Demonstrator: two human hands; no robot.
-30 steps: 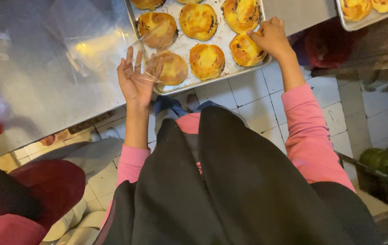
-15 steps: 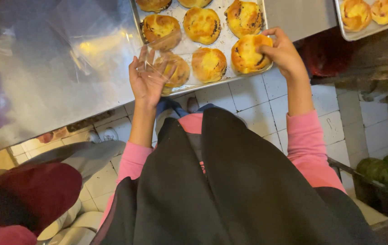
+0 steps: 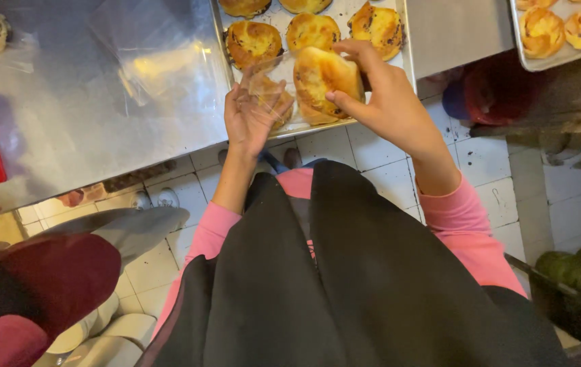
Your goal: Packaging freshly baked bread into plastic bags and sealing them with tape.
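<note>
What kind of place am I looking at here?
Most likely a bakery packing area: metal trays of baked buns sit on a steel table, and the right hand holds a bun by a clear bag in the left hand.

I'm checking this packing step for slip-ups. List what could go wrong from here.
1. The right hand holds the bun by its edges, partly past the tray rim; a loose grip might drop it onto the tiled floor.
2. The left hand holds the clear bag with a narrow-looking mouth; the bun could snag or tear it.
3. Squeezing could crush the soft bun.
</note>
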